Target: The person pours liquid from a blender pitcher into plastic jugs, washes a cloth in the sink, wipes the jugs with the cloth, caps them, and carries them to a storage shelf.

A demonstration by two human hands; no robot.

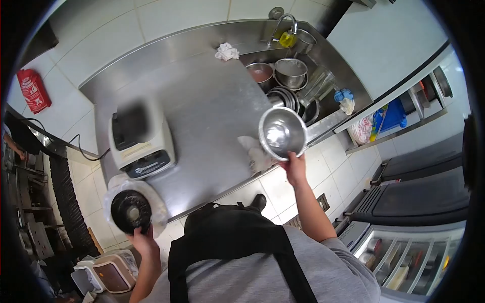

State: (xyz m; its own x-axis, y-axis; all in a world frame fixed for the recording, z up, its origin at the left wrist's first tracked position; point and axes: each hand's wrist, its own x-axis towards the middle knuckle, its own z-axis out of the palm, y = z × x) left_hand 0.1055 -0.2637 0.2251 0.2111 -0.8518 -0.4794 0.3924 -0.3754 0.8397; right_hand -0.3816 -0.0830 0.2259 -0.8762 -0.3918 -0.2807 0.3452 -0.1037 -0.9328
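Observation:
My left hand (145, 246) is closed on the edge of a round black lid (119, 207) with a pale centre, at the counter's left front corner. Behind the lid lies a whitish translucent plastic bag (157, 202). A cream blender base (164, 134) stands just beyond them, its upper part blurred. On the other side, my right hand (294, 166) grips the rim of a shiny metal bowl (282, 132), tilted so its inside faces me. The bowl is held over the counter's right front edge, near the sink. Beside it a pale cloth (250, 151) lies on the counter.
The steel counter (212, 101) runs to a sink holding stacked pots (290, 73) and glassware under a tap (288, 20). A crumpled white cloth (227, 51) lies at the back. Bins (113, 272) stand at lower left. Another person's hand (17, 151) shows far left.

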